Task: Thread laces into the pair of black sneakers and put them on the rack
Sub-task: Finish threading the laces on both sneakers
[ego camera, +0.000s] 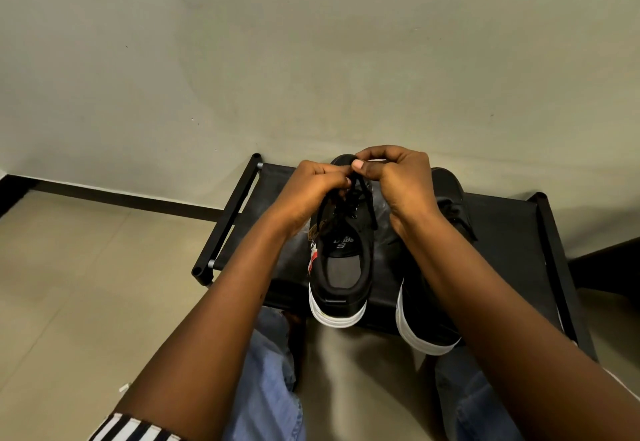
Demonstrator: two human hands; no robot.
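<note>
Left shoe (341, 267) on rack (512, 232), mid-frame, heel toward person, toe to wall. L hand (308, 191) & R hand (398, 177) both pinch lace (367, 205) over the eyelets, about equally near. Other shoe (429, 302) just right.

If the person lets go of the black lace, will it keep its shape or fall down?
The black lace probably drops limp: it already sags in a loose curve below the left hand. It likely stays on the sneaker, since it seems threaded through eyelets. Both hands, the right hand too, pinch it.
</note>
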